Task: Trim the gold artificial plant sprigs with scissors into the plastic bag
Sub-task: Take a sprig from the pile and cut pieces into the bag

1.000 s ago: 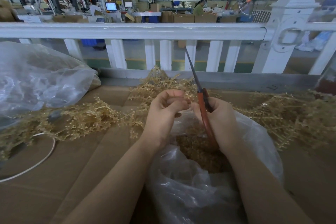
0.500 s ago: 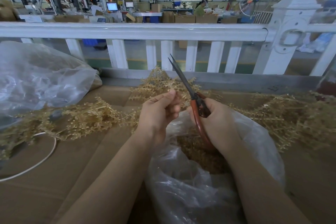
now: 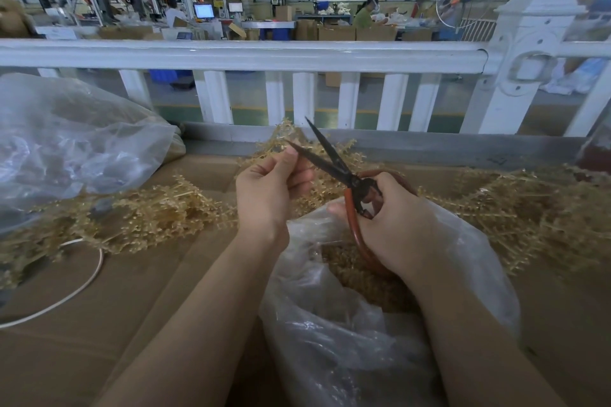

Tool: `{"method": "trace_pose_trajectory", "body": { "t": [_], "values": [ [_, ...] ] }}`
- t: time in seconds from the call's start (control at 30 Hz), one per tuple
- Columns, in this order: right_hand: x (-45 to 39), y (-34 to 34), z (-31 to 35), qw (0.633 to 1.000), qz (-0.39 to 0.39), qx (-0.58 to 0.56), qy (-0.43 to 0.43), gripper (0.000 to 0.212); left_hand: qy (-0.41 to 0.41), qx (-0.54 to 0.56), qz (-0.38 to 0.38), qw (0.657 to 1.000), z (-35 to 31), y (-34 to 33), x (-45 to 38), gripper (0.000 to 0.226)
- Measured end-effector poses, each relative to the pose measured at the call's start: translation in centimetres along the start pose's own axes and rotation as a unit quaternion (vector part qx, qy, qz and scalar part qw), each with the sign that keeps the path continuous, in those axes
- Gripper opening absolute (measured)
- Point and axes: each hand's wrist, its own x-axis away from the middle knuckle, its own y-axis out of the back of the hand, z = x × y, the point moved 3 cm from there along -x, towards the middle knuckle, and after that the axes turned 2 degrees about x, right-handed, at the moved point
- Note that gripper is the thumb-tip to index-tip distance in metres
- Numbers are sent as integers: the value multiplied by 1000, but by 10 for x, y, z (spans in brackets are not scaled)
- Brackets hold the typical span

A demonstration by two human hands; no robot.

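1. The right hand [image 3: 393, 225] gripped the red handles of the scissors [image 3: 340, 172], blades parted and pointing up-left.
2. The left hand [image 3: 271, 188] was curled, thumb and fingers pinching something small beside the lower blade; what it held could not be made out.
3. Gold sprigs [image 3: 148, 211] lay heaped across the cardboard surface [image 3: 99, 324], left and right of both hands.
4. The plastic bag [image 3: 330, 324] sat open beneath the hands, gold trimmings inside.
5. A white railing [image 3: 244, 54] stood behind.

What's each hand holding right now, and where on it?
Right hand grips the scissors by the red handles, blades open. Left hand pinches something at its fingertips; too small to tell.
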Motion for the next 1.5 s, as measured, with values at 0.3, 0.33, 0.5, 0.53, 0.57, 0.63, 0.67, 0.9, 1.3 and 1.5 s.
{"method": "trace_pose_trajectory", "body": {
  "t": [0.3, 0.33, 0.5, 0.53, 0.57, 0.63, 0.67, 0.9, 1.3, 1.5],
  "values": [
    [1, 0, 4, 994, -12, 105, 24, 62, 54, 44, -8, 997, 0, -1, 1, 20],
    [1, 0, 4, 993, -12, 112, 23, 61, 63, 51, -9, 997, 1, -1, 1, 19],
    [-1, -2, 2, 992, -21, 124, 13, 57, 78, 72, -4, 994, 2, -1, 0, 18],
    [-2, -1, 1, 992, -23, 127, 14, 56, 77, 73, -3, 994, 2, -1, 0, 20],
    [-2, -2, 1, 991, -23, 129, 15, 55, 76, 75, -2, 994, 1, -1, 0, 20],
    [-2, -1, 2, 991, -26, 128, 17, 54, 74, 77, -2, 994, 1, -1, 0, 21],
    [-1, -1, 2, 991, -32, 127, 20, 53, 73, 77, -2, 994, 1, -1, 0, 21],
    [1, -2, 1, 993, -25, 113, 28, 61, 48, 53, 10, 997, 0, -1, 0, 20],
    [0, -1, 1, 994, -32, 102, 22, 76, 20, 39, 16, 999, 0, 2, -2, 25],
    [-1, -1, 0, 993, -29, 116, 8, 59, 22, 49, 17, 998, 1, 2, -3, 23]
  ]
}}
